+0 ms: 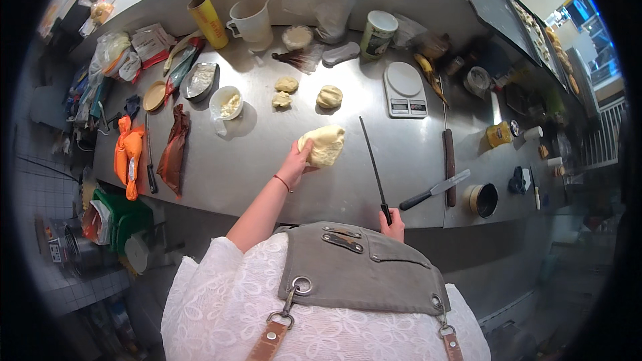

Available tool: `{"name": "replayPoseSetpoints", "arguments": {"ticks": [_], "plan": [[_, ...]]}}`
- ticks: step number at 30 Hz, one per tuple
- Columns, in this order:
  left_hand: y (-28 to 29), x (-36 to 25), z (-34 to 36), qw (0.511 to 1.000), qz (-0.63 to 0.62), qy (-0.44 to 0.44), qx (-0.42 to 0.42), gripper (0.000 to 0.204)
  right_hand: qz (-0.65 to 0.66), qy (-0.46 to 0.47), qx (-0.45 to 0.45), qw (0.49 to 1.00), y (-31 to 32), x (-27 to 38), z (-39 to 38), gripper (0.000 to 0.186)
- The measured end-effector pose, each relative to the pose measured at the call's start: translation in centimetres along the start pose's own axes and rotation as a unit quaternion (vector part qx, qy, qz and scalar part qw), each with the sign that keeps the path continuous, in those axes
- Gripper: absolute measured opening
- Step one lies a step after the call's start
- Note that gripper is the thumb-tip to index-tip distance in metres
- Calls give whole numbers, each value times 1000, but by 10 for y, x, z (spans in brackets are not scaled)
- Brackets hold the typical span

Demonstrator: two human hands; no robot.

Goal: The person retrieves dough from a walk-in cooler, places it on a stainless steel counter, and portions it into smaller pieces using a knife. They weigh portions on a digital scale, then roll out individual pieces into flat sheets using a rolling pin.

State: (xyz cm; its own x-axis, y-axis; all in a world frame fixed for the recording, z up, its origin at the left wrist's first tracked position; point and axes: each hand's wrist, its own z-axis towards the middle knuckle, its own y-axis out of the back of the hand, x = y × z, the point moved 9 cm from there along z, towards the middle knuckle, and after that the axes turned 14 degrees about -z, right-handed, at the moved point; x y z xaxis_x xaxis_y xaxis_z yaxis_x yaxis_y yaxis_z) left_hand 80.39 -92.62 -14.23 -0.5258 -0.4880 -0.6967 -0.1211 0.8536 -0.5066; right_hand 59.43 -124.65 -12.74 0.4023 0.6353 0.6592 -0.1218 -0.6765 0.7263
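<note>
My left hand [294,165] grips a large lump of pale yellow dough [325,145] above the steel worktop, thumb on its near side. My right hand [393,223] is closed round the black handle of a long, narrow-bladed knife [372,155], whose blade points away from me, to the right of the dough and apart from it. Beyond the lump lie a rounded dough piece [329,97] and two smaller ones, one dough piece [287,84] just behind the other [281,99]. A digital scale [404,87] with a round white plate stands farther right.
Left of the dough are a white jug [229,103] with pale contents, a metal tin [200,81] and orange piping bags [128,154]. A second knife [436,189], a rolling pin [449,167] and a round mould [483,200] lie right. A measuring jug [251,23] stands at the back.
</note>
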Motion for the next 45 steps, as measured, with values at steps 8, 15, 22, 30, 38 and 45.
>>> {"name": "replayPoseSetpoints", "arguments": {"ticks": [8,15,22,30,38,45], "plan": [[32,17,32,823,543,-141,-88,93,-275,111,32,954,-3,7,9,33],[-17,21,25,782,577,-234,11,85,-345,195,79,914,-21,46,33,33],[-2,21,39,773,582,-250,-17,69,-379,198,107,897,-45,57,43,31],[4,28,52,775,599,-199,-21,64,-427,204,103,875,-56,70,60,27],[-11,8,62,769,592,-241,0,59,-421,184,135,878,-85,99,113,23],[-12,24,44,789,569,-231,19,48,-393,142,168,893,-79,32,94,28]]}}
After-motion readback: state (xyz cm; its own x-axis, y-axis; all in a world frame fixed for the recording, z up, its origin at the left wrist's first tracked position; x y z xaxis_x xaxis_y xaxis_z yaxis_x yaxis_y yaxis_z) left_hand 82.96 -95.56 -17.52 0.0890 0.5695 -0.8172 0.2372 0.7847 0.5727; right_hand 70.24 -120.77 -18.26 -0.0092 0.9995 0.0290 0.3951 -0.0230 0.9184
